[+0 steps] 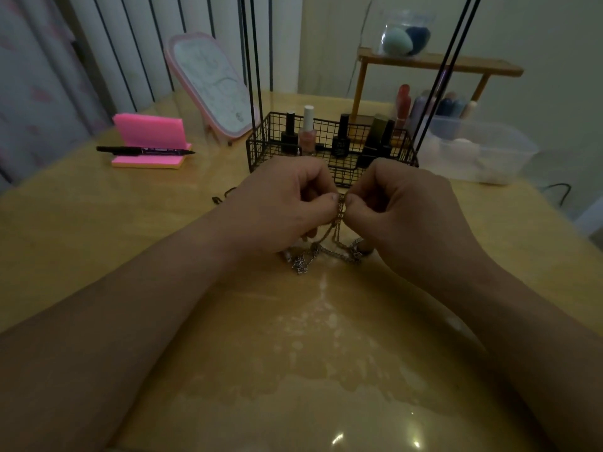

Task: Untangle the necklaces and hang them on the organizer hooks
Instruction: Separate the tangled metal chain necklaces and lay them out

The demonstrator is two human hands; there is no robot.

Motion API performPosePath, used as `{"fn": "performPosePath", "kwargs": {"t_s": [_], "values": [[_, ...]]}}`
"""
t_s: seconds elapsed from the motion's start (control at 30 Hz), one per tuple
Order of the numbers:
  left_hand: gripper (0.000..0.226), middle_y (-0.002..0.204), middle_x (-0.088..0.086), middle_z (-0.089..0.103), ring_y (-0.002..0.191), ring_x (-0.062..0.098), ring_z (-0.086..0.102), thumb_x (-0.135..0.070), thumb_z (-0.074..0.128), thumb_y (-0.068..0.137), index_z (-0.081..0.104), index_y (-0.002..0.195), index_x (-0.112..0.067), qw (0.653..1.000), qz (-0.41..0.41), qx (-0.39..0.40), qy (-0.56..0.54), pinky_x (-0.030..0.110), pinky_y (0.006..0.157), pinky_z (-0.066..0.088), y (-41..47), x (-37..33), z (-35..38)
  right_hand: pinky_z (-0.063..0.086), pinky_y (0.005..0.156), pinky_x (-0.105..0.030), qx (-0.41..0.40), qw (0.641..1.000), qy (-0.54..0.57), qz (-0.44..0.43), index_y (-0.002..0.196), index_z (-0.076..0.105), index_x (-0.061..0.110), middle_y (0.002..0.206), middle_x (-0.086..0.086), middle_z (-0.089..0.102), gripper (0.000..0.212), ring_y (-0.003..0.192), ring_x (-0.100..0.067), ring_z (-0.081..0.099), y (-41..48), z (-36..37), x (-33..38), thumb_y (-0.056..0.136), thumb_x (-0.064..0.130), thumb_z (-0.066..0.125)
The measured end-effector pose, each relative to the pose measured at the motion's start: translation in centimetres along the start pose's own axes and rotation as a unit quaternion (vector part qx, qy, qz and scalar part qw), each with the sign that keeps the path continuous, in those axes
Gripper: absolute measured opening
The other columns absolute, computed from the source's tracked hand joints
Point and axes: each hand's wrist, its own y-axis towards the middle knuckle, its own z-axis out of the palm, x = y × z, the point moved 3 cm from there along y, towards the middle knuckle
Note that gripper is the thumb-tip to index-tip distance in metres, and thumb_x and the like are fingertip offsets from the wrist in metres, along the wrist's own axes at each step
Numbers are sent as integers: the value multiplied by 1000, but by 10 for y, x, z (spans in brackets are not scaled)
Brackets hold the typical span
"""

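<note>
A home dressing area is indicated by nail polish bottles [308,132] kept in a wire basket [261,151], a pink mirror [212,86] and makeup sponges [404,39] on a wooden counter [81,216].

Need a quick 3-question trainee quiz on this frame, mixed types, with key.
1. True or false: the left hand and the right hand both pinch the tangled metal chain necklaces.
2. The black marker pen lies on: A) the pink notepad B) the wooden shelf C) the clear plastic tub.
3. Fill in: the nail polish bottles stand in the black wire ___.
Key: 1 true; 2 A; 3 basket.
</note>
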Motion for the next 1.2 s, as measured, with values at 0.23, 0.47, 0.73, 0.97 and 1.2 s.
{"fn": "performPosePath", "kwargs": {"t_s": [0.23, 0.47, 0.73, 0.97, 1.2], "values": [[10, 69, -4, 71, 62, 8, 69, -10, 72, 94, 68, 89, -18, 999, -23, -4, -35, 18, 58, 53, 0, 1, 2, 61, 63, -42, 24, 997, 60, 32, 93, 66, 31, 80, 5, 69, 3, 71, -12, 68, 0, 3, -5, 91, 33, 66], [13, 71, -2, 70, 61, 7, 67, -12, 74, 92, 67, 87, -21, 1000, -13, -13, -16, 18, 57, 53, 0, 1, 0, 59, 60, -31, 28, 999, 43, -5, 96, 66, 30, 81, 10, 69, 4, 71, -6, 67, -1, 2, -5, 97, 29, 69], [15, 64, -9, 68, 57, 3, 64, -11, 74, 90, 67, 82, -22, 999, -29, -21, -27, 17, 56, 51, 0, -1, 3, 56, 58, -40, 21, 997, 73, 9, 87, 63, 23, 76, 1, 66, 9, 69, -16, 65, 0, 3, -4, 92, 24, 71], [13, 74, 7, 68, 65, 16, 68, -5, 66, 96, 64, 86, -12, 991, -57, -17, -116, 28, 61, 59, 0, -1, 3, 54, 51, -31, 43, 965, 233, 112, 89, 64, 13, 72, -7, 68, 8, 61, -20, 65, 1, 4, -4, 96, 13, 66], [4, 79, 14, 64, 70, 24, 67, -3, 62, 99, 62, 94, -3, 991, -18, -1, -129, 37, 65, 62, -1, -4, 3, 47, 50, -24, 159, 868, 413, 225, 94, 62, 10, 70, -4, 64, 14, 59, -15, 58, 2, 8, -8, 103, 13, 52]]}}
